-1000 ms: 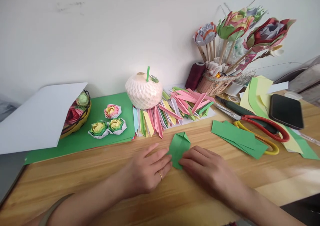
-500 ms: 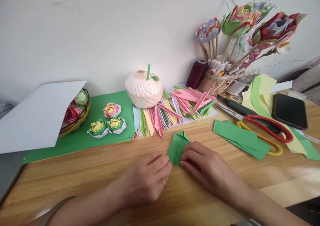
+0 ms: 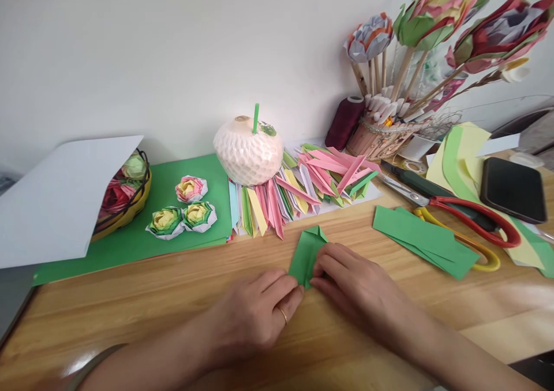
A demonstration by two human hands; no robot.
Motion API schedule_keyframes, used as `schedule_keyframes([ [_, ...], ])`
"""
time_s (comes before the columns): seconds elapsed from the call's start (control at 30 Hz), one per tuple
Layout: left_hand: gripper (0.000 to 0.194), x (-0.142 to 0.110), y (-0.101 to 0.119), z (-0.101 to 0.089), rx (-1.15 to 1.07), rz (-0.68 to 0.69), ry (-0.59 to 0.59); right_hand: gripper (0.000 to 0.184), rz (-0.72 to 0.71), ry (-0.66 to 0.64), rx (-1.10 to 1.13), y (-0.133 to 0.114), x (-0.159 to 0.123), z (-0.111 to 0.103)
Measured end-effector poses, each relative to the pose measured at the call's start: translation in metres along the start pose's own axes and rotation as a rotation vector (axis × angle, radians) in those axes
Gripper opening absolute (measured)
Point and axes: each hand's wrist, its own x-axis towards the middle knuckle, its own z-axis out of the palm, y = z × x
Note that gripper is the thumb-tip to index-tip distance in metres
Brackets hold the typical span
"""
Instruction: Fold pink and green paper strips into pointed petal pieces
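Observation:
A small piece of green paper [image 3: 304, 252] with folded top corners lies on the wooden table between my hands. My left hand [image 3: 270, 304], with a ring on one finger, is closed at the paper's lower left corner. Along its right edge, the bent fingers of my right hand [image 3: 341, 272] pinch the paper and lift that side inward. The fingertips partly hide the lower edge. Beyond the paper lie many folded paper strips [image 3: 298, 192] in pink, green, yellow and white.
Green strips [image 3: 424, 241], red-handled scissors [image 3: 476, 209] and a black phone [image 3: 513, 189] lie at right. A white textured ornament [image 3: 249, 151] stands behind. Paper flowers [image 3: 199, 215] sit on green sheets at left, near a basket [image 3: 141, 203]. A pot of stemmed paper flowers [image 3: 381, 140] stands back right.
My right hand has drawn the paper's right side inward a little. My left fingers have shifted slightly along the lower corner. The camera view has moved slightly.

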Motion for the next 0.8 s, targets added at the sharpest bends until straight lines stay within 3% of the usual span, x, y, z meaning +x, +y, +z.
schedule_keyframes([
  [0.2,0.024,0.002,0.003,-0.005,0.019,0.061,-0.033,0.013,0.023,0.001,0.103,-0.001,0.002,-0.005],
  [0.47,0.033,0.007,0.005,-0.010,-0.035,0.044,-0.041,0.014,0.020,0.022,0.134,-0.004,0.001,-0.002],
  [0.8,0.027,0.003,0.004,-0.005,0.003,0.034,-0.003,0.016,0.043,-0.002,0.115,-0.004,0.004,-0.003],
])
